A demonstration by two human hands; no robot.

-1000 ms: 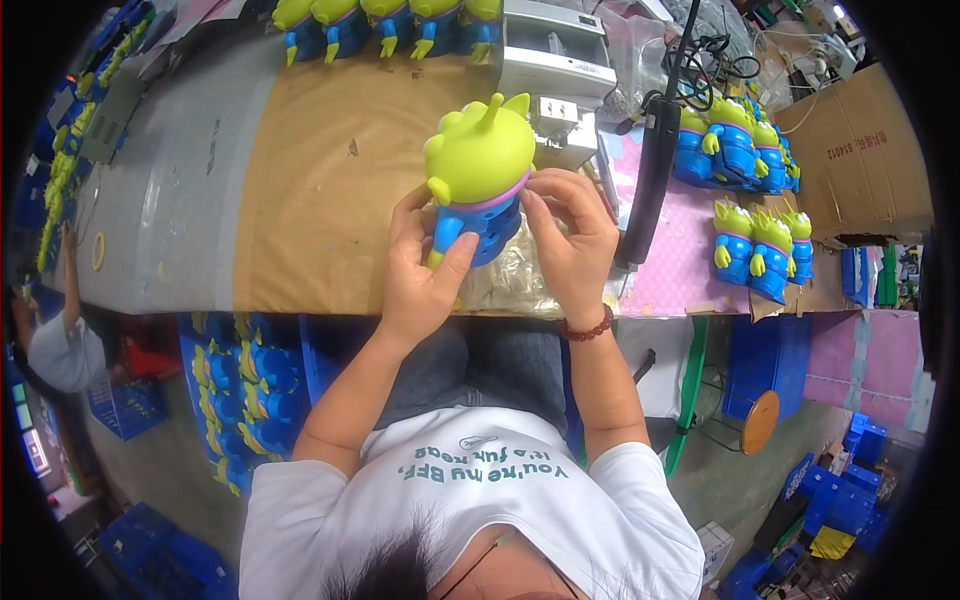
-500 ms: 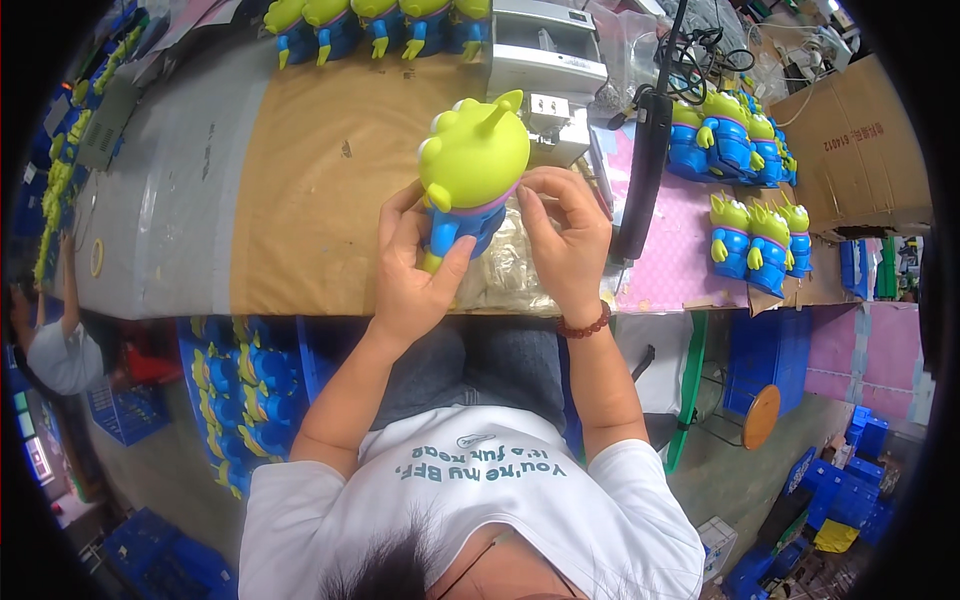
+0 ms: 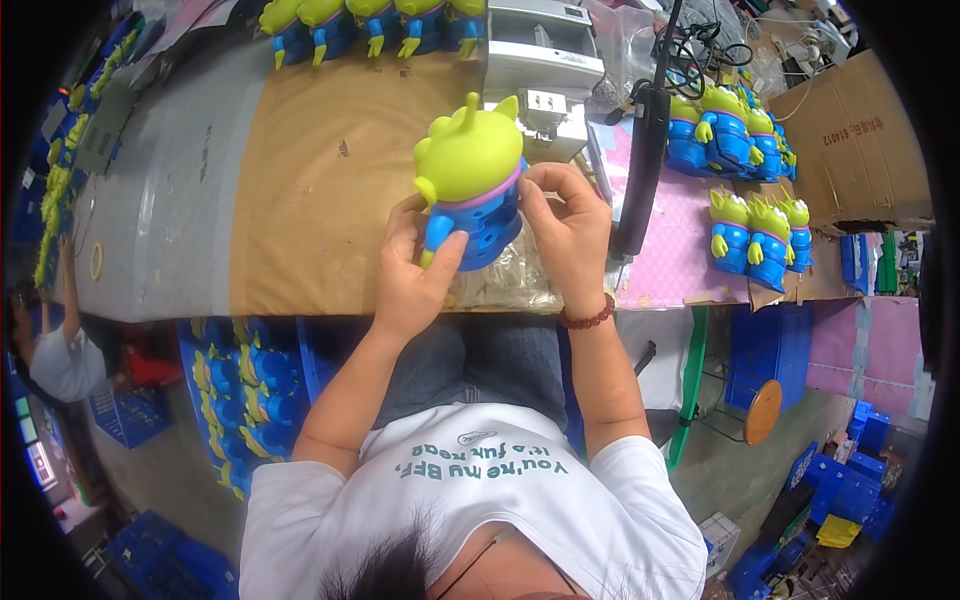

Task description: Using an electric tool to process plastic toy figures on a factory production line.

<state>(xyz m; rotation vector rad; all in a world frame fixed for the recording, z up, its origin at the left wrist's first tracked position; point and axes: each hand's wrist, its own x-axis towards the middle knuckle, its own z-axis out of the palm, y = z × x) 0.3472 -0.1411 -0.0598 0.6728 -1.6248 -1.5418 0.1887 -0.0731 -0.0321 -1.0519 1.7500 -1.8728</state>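
Above the table's near edge I hold a toy figure with a lime-green head, a pink collar and a blue body. Its back, with several small holes in the blue body, is turned toward me. My left hand grips the body from the left, thumb lying near its blue arm. At the figure's right side, just below the collar, the thumb and forefinger of my right hand are pinched together against it. Whether a small part sits between those fingertips is hidden.
Similar figures stand in a row at the back and in groups at the right. A white drawer unit and a black bar-shaped tool on a cord are beyond my right hand. A crate of figures sits below left.
The figure has turned and tilted in my hands, so more of its blue back with the holes shows. My right hand stays pinched at its side.
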